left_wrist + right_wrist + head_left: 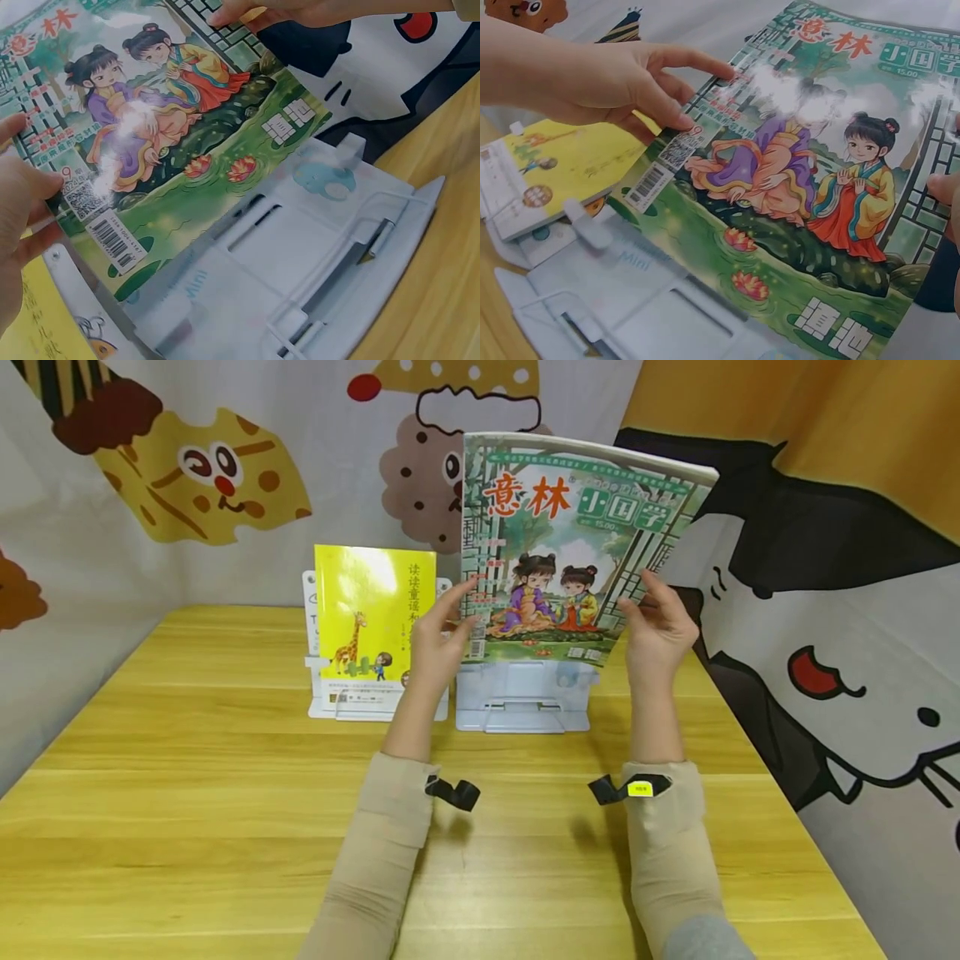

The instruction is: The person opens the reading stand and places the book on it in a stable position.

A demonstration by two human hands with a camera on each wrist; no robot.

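Observation:
A green illustrated magazine [555, 585] with two cartoon children on its cover is held upright between both hands. At its left edge my left hand [438, 639] grips it, thumb on the cover. The right edge is gripped by my right hand [660, 627], thumb also on the front. Fingers behind the magazine are partly hidden. Directly below and behind it stands a white book stand [521, 693], whose wire page holder and ledge show in the left wrist view. The magazine's lower edge overlaps the upper part of this stand.
Left of it, a yellow book [367, 610] with a giraffe leans on a second white stand [315, 702]. Both stand on a wooden table [187, 827]. A cartoon-print curtain [247, 485] hangs behind and along the right side. Black straps [453, 793] circle the sleeves.

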